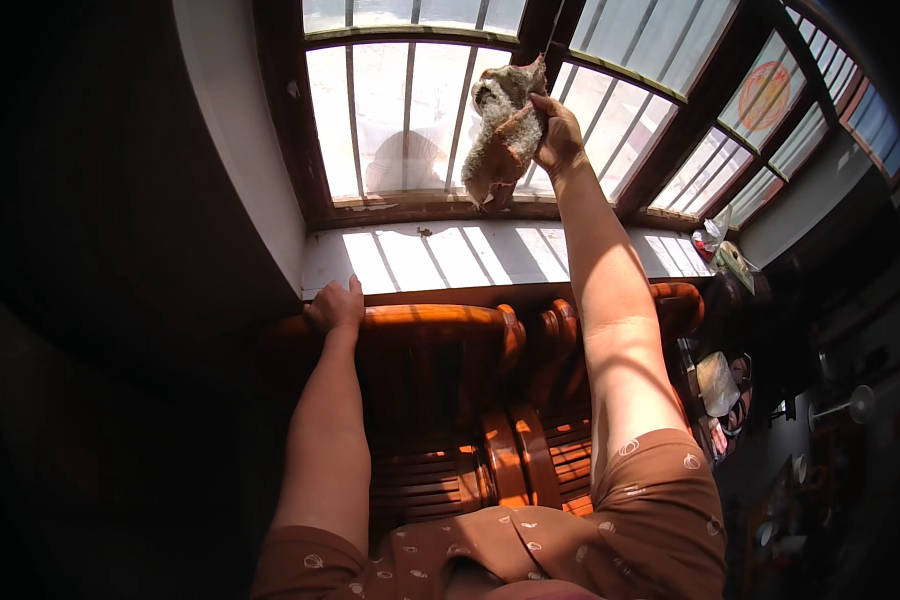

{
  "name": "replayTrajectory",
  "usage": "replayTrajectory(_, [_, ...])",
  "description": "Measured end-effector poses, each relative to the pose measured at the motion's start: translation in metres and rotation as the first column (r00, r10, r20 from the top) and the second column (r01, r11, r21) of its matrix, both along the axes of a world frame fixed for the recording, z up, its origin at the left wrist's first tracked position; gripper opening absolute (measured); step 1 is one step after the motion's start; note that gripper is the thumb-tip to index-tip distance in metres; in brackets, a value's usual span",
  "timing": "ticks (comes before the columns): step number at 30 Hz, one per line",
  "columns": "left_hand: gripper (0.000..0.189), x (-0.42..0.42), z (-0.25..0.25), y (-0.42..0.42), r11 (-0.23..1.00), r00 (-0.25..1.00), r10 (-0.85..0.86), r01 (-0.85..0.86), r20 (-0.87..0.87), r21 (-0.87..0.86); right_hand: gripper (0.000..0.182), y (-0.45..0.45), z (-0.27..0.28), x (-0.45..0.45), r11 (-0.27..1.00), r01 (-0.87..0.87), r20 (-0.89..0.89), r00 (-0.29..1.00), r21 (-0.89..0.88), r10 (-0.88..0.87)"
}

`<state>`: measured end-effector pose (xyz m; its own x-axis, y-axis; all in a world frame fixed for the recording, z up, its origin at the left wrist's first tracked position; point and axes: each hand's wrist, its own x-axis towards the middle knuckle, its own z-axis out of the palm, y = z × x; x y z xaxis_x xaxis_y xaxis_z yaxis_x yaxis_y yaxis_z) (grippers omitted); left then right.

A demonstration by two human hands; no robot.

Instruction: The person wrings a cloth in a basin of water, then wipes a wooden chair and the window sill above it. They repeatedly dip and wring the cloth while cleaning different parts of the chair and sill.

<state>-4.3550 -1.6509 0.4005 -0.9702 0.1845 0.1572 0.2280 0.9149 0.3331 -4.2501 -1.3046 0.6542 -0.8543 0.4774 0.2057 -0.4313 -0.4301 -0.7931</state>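
My right hand [559,135] is raised at the window and grips a worn, fluffy cloth [502,135] by its right edge. The cloth hangs in front of the dark wooden window frame [634,176] and a lower glass pane [390,97]; whether it touches them I cannot tell. Lower and to the left, my left hand [335,306] is closed over the top rail of a varnished wooden chair [435,316], thumb pointing up.
Between chair and window runs a white sill [450,259] with a small brown scrap [424,232] on it. Plastic packaging [711,236] lies at its right end. A second wooden chair [566,442] stands beside the first. A pale plastic bag [718,384] sits at the right. Bars show behind the glass.
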Motion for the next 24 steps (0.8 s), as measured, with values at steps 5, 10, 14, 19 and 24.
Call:
replayTrajectory(5, [0.050,0.005,0.008,0.008,1.000,0.998,-0.021,0.020,0.058,0.015,0.030,0.028,-0.069,0.002,-0.072,-0.355,0.197,0.663,0.932,-0.722])
replayTrajectory(10, [0.049,0.003,0.012,0.003,1.000,0.997,-0.004,0.002,0.075,0.021,0.033,0.001,-0.119,0.009,0.804,0.174,0.479,0.725,0.568,-0.495])
replayTrajectory(14, [0.048,0.001,0.013,-0.009,1.000,0.996,0.015,-0.014,0.093,-0.011,0.048,-0.058,-0.136,0.025,0.402,-0.362,0.504,0.255,0.841,-0.825])
replayTrajectory(19, [0.048,0.002,0.007,0.003,1.000,0.999,-0.001,0.000,0.050,0.026,0.043,-0.039,-0.243,0.039,0.143,-0.632,0.456,0.365,0.761,-0.812])
replayTrajectory(24, [0.048,0.001,0.007,0.000,0.999,0.999,-0.004,0.002,0.054,0.033,0.029,-0.014,-0.194,0.005,0.604,-0.168,0.589,0.525,0.779,-0.614])
